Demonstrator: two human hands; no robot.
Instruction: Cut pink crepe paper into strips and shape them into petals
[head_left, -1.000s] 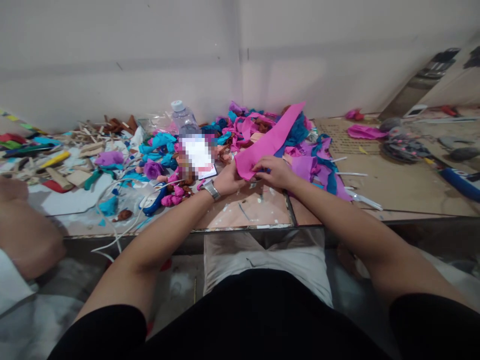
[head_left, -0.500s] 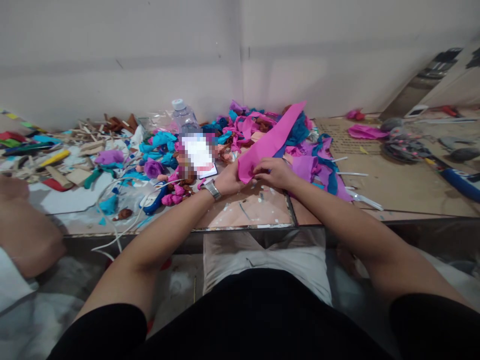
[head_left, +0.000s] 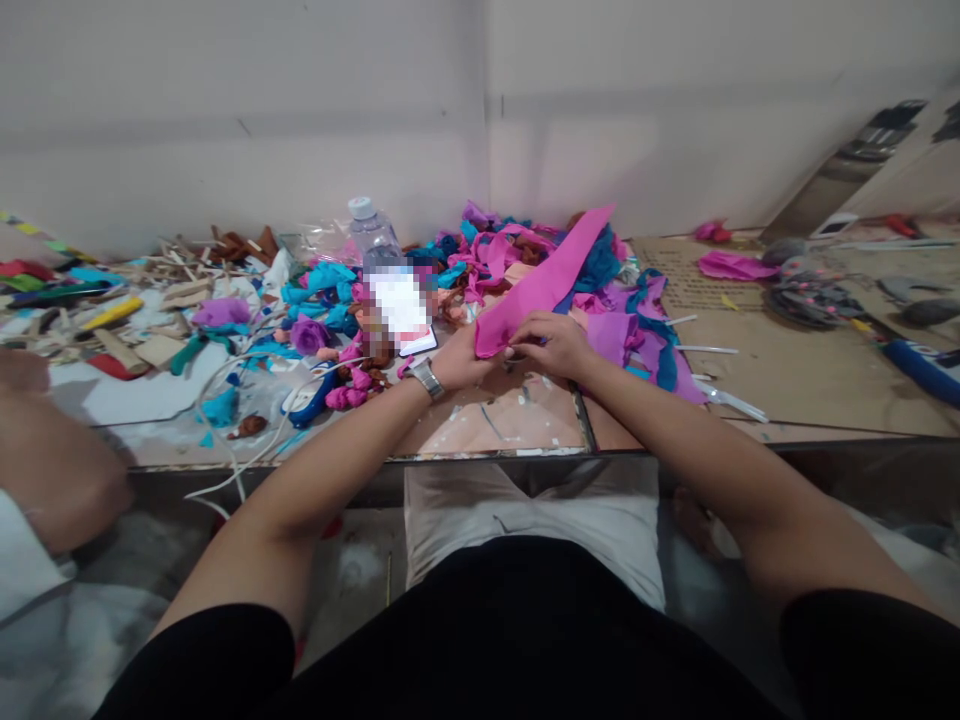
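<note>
A long magenta crepe-paper strip (head_left: 551, 275) slants up and right from between my hands, its near end bent over. My left hand (head_left: 466, 358), with a metal watch (head_left: 426, 378) at the wrist, is closed on that near end. My right hand (head_left: 551, 343) pinches the same end from the other side, fingertips close to the left ones. What lies right under the fingertips is hidden. Behind the strip is a heap of crumpled crepe paper (head_left: 499, 255) in pink, blue and brown. Purple paper pieces (head_left: 609, 337) lie just right of my right hand.
A lit phone (head_left: 409, 318) leans by a clear bottle (head_left: 371, 235). White cable (head_left: 232, 465) hangs over the table edge at left. Wood scraps (head_left: 184, 290) lie far left, near another person's arm (head_left: 60, 460). Scissors (head_left: 735, 403) and cardboard (head_left: 750, 360) are at right.
The near end of the magenta strip is folded down closer to my fingers, and my right fingers have shifted slightly. Both hands keep hold of the strip.
</note>
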